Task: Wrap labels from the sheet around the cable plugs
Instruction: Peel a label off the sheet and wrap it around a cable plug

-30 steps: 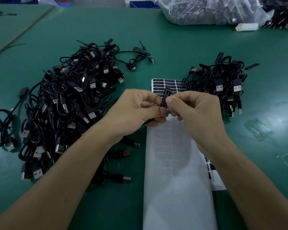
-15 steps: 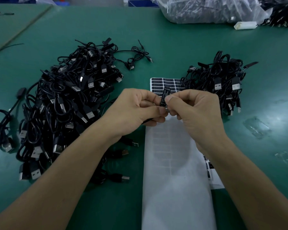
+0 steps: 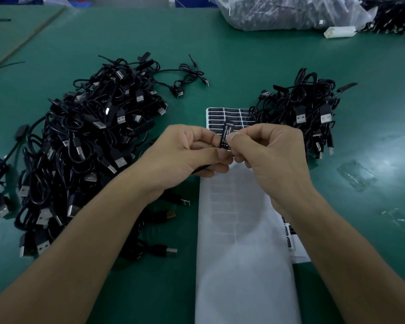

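Observation:
My left hand [image 3: 187, 153] and my right hand [image 3: 269, 153] meet above the label sheet [image 3: 239, 230] at the table's middle. Between their fingertips stands a small black cable plug with a black label [image 3: 225, 136] printed in white, upright and pressed from both sides. My left hand grips the plug's thin black cable, which trails down under the palm. My right thumb and forefinger pinch the label against the plug. Black labels [image 3: 229, 115] remain in rows at the sheet's far end; the near part is bare white backing.
A large heap of black USB cables [image 3: 84, 146] lies on the left of the green table [image 3: 243, 66], a smaller heap [image 3: 309, 111] on the right. A clear plastic bag of parts [image 3: 290, 12] and a white block [image 3: 339, 32] sit at the far edge.
Both hands stay together on the plug; the fingers have shifted only slightly around the label. The view has drifted a little.

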`<control>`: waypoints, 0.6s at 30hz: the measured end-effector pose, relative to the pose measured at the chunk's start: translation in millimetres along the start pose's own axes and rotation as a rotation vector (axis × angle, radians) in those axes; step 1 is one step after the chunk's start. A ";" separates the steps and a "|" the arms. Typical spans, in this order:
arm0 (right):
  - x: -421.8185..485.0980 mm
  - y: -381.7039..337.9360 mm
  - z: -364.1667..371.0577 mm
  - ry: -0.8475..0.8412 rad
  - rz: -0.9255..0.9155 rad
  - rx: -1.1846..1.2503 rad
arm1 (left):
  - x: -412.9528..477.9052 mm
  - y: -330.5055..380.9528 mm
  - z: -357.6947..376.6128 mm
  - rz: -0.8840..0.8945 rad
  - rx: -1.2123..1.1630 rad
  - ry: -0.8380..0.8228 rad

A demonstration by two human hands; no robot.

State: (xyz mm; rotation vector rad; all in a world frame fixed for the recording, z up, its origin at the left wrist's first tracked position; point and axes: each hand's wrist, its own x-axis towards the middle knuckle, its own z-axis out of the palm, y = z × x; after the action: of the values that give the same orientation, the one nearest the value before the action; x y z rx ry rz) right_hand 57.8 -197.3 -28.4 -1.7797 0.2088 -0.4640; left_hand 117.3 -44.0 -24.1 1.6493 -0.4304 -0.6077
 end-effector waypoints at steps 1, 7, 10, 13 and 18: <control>0.0 -0.2 0.2 0.003 0.003 -0.001 | 0.1 -0.6 -0.5 0.001 0.005 -0.002; -0.6 -0.5 0.5 -0.004 0.014 0.006 | 0.7 -3.6 -1.4 0.018 0.008 -0.003; -0.2 -0.3 0.7 -0.001 0.022 0.002 | 1.4 -4.7 -1.2 0.023 0.011 0.004; -0.2 -0.3 0.8 -0.002 0.016 -0.010 | 1.8 -5.8 -1.5 0.027 0.016 0.009; -0.4 -0.9 0.8 -0.001 0.021 -0.013 | 1.3 -4.8 -2.3 0.028 0.024 0.012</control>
State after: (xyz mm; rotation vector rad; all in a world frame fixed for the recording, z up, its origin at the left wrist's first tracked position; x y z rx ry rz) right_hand 57.7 -196.3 -27.7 -1.7884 0.2299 -0.4471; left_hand 119.4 -42.2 -28.8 1.6660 -0.4526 -0.5740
